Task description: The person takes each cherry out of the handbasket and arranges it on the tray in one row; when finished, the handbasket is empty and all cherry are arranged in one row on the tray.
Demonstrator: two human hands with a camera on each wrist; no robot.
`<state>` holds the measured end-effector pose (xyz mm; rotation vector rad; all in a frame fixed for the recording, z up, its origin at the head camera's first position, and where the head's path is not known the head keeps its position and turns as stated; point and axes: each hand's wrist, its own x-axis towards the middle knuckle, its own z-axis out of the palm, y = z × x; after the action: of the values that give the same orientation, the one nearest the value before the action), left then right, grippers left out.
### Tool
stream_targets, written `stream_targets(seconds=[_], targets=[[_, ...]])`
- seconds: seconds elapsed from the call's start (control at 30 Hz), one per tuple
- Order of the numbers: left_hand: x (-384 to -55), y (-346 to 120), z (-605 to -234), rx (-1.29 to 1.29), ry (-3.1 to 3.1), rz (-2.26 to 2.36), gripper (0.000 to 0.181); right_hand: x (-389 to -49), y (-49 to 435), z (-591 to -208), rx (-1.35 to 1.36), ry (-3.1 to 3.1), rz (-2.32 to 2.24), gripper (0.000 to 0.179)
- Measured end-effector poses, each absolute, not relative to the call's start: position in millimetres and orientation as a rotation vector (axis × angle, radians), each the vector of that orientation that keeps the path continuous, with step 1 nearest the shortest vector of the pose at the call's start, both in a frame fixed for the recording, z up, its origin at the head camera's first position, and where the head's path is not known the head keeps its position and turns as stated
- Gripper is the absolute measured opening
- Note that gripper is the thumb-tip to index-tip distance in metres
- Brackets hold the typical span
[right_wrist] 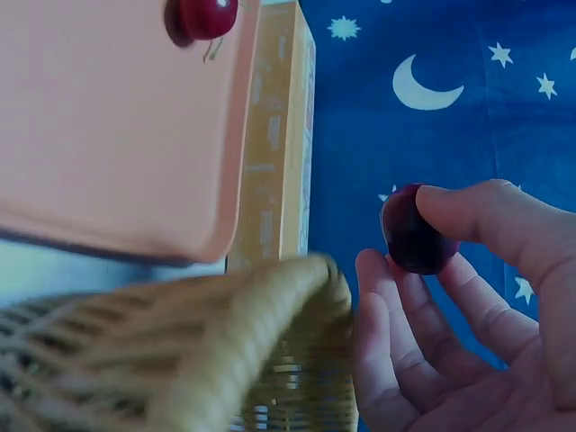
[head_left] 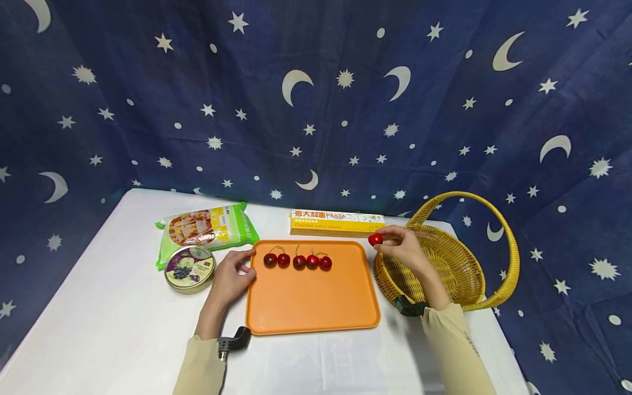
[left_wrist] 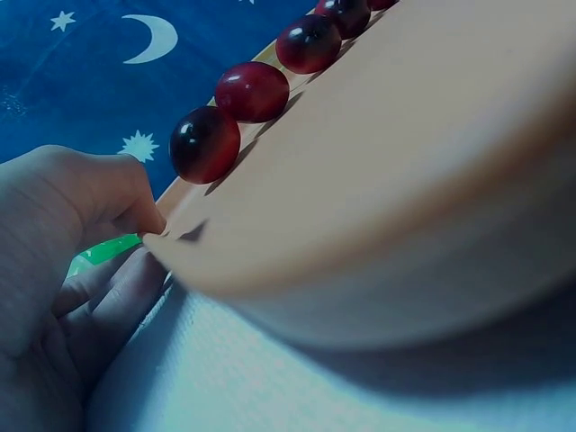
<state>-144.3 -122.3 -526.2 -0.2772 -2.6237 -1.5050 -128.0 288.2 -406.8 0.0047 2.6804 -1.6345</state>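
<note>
Between the thumb and fingers of my right hand [head_left: 406, 249] is a dark red cherry [right_wrist: 418, 229], held above the near-left rim of a wicker basket [head_left: 446, 258]. An orange tray [head_left: 311, 302] lies flat on the table. Several cherries [head_left: 299, 262] sit in a row along its far side, some with green stems showing. My left hand [head_left: 231, 277] pinches the tray's left rim near the far corner; in the left wrist view, one fingertip [left_wrist: 148, 216] rests at the tray's edge, with other fingers below it.
Behind the tray lies a yellow and white pasta box [head_left: 337, 224]. At the left are a green food bag [head_left: 209, 227] and a round tin [head_left: 190, 267] with grapes on its lid. The basket's tall handle [head_left: 511, 247] arches up at the right. A starry blue cloth [head_left: 316, 109] hangs behind.
</note>
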Motion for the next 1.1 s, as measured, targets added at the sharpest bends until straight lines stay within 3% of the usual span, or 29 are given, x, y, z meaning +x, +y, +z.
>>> stream_targets(seconds=[1.1], targets=[[-143.8,-121.9,-525.7,-0.265,-2.634,-1.516,0.049,-145.4,236.5,-430.3,-0.167,2.720,-1.470,0.035]])
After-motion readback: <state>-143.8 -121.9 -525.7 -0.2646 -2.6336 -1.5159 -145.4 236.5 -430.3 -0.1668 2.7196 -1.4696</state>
